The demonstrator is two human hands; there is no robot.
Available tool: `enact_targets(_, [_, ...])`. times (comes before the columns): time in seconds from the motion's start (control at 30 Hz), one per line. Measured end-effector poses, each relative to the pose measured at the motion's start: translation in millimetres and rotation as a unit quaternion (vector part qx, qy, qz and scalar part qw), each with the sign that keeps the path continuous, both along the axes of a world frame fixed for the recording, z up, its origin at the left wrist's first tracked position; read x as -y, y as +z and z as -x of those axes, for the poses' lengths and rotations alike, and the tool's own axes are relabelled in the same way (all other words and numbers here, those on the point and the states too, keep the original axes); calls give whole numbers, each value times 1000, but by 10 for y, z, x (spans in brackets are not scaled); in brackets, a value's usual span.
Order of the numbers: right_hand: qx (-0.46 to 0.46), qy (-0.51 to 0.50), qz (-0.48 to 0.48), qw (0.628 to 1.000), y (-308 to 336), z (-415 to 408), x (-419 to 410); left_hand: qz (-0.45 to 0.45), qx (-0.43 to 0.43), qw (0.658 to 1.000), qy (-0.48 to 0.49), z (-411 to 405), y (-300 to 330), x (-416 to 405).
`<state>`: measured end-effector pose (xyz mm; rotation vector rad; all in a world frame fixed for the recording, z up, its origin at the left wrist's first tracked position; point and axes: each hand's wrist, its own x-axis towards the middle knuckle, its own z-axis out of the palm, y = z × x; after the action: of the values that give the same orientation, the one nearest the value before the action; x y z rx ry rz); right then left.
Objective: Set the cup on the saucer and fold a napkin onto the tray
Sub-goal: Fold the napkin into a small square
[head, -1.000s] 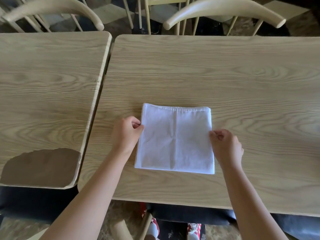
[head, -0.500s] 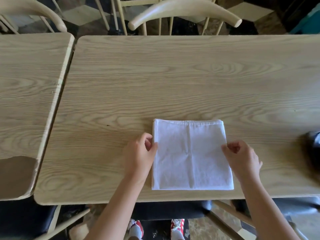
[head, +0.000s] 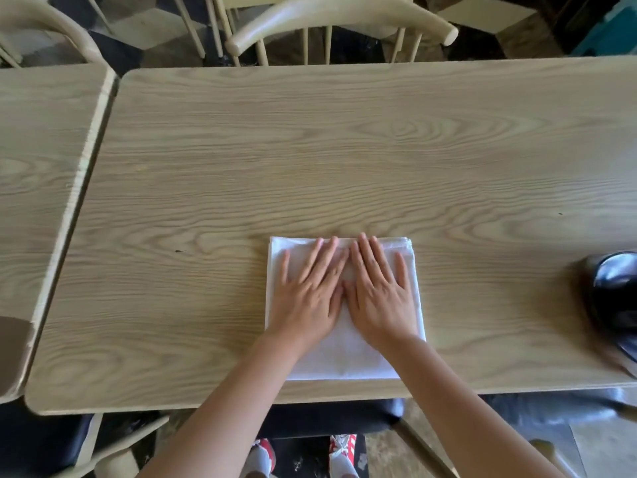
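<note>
Main table (head: 344, 160): pale wood-grain top with rounded corners; it fills most of the view and carries the napkin near its front edge.
Second table (head: 41, 167): same pale wood, pushed up along the left side of the main table, with a narrow seam between the two tops.
Chair (head: 341, 15): pale curved backrest with thin spindles, standing just past the far edge of the main table.
Napkin (head: 344, 357): white cloth folded into a flat, nearly square stack; it lies on the main table close to the near edge, a little right of centre, its far edge showing several layers.
Dark object (head: 617, 298): shiny, black and blurred, on the main table at the right border of the view, well apart from the napkin; what it is cannot be told.
Left hand (head: 306, 294): palm down on the left half of the napkin, fingers stretched out flat and slightly spread, gripping nothing.
Right hand (head: 379, 291): palm down on the right half of the napkin, fingers likewise straight and flat, touching the left hand along the forefingers.
Shoes (head: 341, 446): red and white, visible on the floor below the table's near edge.
</note>
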<state>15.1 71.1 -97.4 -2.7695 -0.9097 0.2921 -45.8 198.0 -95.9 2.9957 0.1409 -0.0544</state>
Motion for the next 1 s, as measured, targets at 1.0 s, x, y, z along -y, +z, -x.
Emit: enact_targets(1.0, [40, -37, 57, 997, -2, 327, 779, -3, -28, 995, 95, 89, -56, -134])
